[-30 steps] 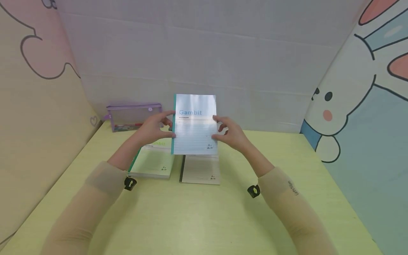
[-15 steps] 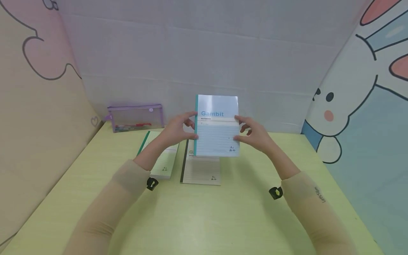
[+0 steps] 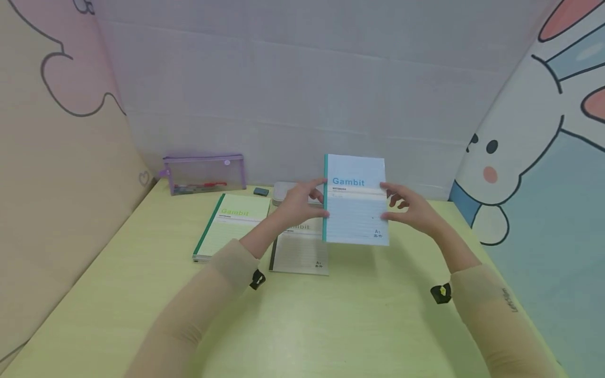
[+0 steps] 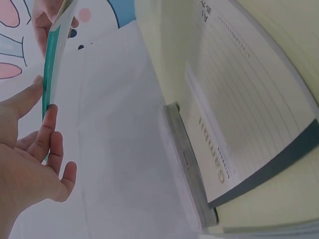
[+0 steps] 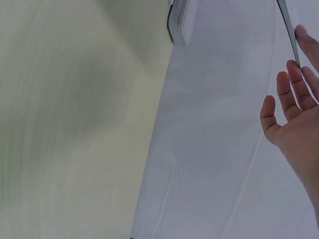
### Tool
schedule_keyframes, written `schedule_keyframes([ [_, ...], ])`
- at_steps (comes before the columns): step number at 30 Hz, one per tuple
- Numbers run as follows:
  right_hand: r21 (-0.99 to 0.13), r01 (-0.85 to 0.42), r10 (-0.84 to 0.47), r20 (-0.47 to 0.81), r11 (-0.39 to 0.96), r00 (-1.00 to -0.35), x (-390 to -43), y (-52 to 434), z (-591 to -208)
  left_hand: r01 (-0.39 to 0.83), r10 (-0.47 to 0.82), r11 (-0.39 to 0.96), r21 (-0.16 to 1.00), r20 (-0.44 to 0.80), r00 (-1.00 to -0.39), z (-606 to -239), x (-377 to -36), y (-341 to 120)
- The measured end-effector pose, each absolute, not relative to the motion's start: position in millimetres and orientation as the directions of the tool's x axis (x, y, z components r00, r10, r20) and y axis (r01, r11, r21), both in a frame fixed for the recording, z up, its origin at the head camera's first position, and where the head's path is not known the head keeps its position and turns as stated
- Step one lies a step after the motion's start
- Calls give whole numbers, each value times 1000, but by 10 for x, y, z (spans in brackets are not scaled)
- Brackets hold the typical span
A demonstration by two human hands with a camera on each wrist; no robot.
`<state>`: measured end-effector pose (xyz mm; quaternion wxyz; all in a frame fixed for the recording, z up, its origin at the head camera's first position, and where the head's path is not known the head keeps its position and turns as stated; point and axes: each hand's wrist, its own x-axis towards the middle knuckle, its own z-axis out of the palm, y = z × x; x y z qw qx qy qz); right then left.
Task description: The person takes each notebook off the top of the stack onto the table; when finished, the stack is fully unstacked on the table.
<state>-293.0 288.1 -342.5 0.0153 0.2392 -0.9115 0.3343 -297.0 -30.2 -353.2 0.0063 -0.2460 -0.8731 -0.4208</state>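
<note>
A light blue "Gambit" notebook (image 3: 355, 202) with a teal spine (image 4: 54, 59) stands upright in the air above the yellow-green table (image 3: 331, 315). My left hand (image 3: 317, 199) pinches its spine edge between thumb and fingers (image 4: 47, 129). My right hand (image 3: 391, 201) holds the opposite edge, thumb in front and fingers behind. The right wrist view shows only that hand's fingers (image 5: 291, 94) against the notebook's thin edge (image 5: 289, 30). Under the notebook's left side a grey "Gambit" notebook (image 3: 300, 252) lies flat.
A green notebook (image 3: 231, 226) lies left of the grey one. Along the back wall stand a purple clear pencil case (image 3: 204, 174), a small dark eraser (image 3: 260, 191) and a flat grey box (image 3: 282, 191). Panel walls close in the table on three sides.
Both hands have carried the blue notebook to the right and a little lower. The green notebook, partly covered before, now shows in full.
</note>
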Motion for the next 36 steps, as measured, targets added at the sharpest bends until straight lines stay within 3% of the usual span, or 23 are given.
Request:
schedule_keyframes([
  [17, -660, -315, -403, 20, 682, -915, -2913, 3438, -3879, 418, 465, 582, 697, 137, -875, -4044, -2959, 256],
  [36, -644, -266, -442, -126, 718, -888, -3007, 3335, -4371, 328, 430, 761, 560, -57, -901, -4478, -2978, 305],
])
